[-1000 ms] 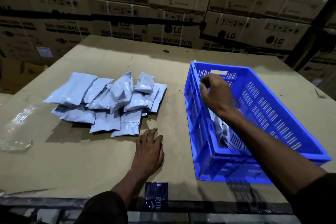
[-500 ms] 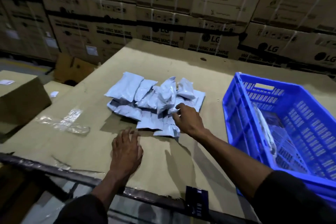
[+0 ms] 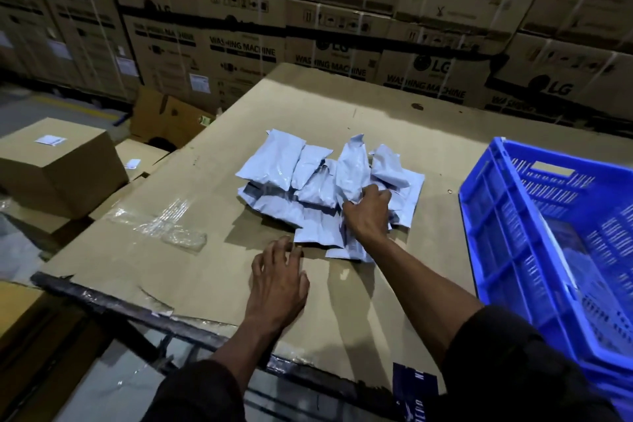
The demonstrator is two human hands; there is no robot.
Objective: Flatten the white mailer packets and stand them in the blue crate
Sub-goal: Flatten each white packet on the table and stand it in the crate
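Gripping: right hand (image 3: pixel 368 212) — fingers curled round one white packet (image 3: pixel 352 169), its far end tilted up above the pile.
Left hand (image 3: pixel 279 279): flat on the cardboard top (image 3: pixel 342 301), fingers straight and slightly spread, holding nothing, fingertips just beside the pile's near edge.
Pile (image 3: pixel 301 192): white packets overlapping on the cardboard at 12 o'clock from the left hand.
Crate (image 3: pixel 496 226): blue, at 3 o'clock from the pile — apart from it, contents blurred.
Box (image 3: pixel 61 168): brown, at 9 o'clock, off the top.

Stacked washing-machine cartons (image 3: pixel 239 55), crumpled tape (image 3: pixel 161 223)
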